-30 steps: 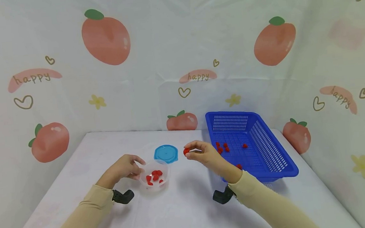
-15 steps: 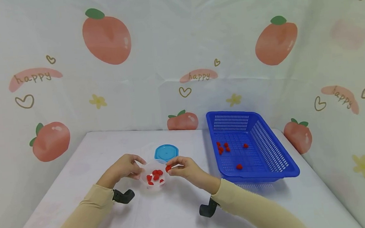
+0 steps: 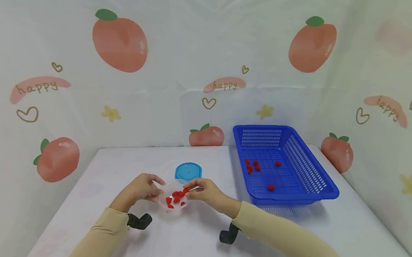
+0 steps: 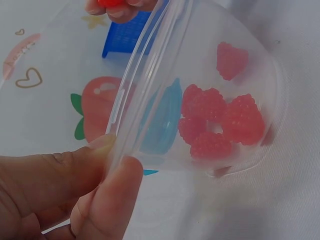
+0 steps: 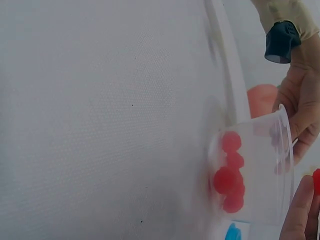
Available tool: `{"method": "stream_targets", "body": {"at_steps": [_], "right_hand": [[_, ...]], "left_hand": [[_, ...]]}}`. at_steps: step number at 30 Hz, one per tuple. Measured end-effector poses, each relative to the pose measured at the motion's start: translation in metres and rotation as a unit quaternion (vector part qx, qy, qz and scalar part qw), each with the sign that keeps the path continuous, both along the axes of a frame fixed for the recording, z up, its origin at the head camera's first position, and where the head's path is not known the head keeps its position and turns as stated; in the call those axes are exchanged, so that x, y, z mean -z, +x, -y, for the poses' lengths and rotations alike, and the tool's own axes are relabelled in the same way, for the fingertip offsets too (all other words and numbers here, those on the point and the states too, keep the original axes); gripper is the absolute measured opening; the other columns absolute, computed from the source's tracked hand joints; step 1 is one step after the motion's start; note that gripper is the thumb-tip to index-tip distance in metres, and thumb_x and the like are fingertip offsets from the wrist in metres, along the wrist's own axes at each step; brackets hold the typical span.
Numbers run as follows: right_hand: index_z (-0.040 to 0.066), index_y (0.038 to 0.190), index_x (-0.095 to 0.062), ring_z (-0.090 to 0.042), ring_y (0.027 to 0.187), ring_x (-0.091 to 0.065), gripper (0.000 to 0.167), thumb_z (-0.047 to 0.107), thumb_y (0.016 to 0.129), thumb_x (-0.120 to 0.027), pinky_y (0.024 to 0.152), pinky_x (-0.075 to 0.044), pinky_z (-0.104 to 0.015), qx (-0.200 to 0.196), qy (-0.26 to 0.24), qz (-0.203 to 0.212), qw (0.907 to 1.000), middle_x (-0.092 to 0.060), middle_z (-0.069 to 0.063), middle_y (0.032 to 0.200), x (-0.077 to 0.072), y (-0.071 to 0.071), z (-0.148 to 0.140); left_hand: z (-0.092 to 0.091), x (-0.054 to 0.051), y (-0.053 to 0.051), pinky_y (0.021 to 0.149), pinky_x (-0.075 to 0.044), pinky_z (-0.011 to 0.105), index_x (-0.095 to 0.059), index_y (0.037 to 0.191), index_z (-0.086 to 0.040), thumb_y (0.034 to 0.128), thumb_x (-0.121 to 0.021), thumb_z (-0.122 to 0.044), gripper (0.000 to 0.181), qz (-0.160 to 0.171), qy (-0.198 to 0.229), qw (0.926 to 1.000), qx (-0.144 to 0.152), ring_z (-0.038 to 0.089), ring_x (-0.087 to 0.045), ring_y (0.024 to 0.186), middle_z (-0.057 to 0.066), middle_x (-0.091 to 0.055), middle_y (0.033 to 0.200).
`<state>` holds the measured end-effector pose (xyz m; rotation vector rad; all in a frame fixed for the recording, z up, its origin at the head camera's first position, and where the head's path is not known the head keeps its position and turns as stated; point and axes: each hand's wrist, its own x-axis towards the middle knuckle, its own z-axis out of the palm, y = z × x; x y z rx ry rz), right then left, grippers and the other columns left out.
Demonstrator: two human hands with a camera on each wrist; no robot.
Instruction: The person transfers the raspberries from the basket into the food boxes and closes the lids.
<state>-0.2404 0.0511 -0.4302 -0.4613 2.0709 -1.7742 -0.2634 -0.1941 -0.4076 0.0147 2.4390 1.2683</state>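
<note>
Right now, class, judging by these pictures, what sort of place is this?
Probably a staged tabletop recording space, judging by the white cloth-like fruit-printed backdrop, the flat white table and the curved black wrist-worn cameras.

A white cloth wall [image 3: 198,36] spans the top, left and right of the frame. Wall prints: large red fruit [image 3: 120,44], upper left and upper right; pink "happy" band [image 3: 39,84], left; outlined heart [image 3: 209,103], center. A white table [image 3: 186,243] fills the lower frame. Lighting: diffuse, with soft shadows.
</note>
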Motion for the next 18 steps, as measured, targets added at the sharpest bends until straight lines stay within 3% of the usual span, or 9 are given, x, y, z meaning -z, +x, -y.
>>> {"method": "stream_targets", "body": {"at_steps": [18], "right_hand": [[-0.003,0.113,-0.064,-0.009,0.083,-0.063,0.027,0.005,0.087,-0.068,0.087,-0.056,-0.03,0.018,0.004,0.0,0.9998,-0.068,-0.013,0.105,0.0003,0.0011,0.0033]], "left_hand": [[0.0006,-0.0003,0.001,0.061,-0.057,0.024,-0.061,0.118,0.004,0.0866,-0.069,-0.006,0.034,0.001,0.005,1.0,-0.001,0.015,-0.059,0.057,0.01,-0.059,0.075]]}}
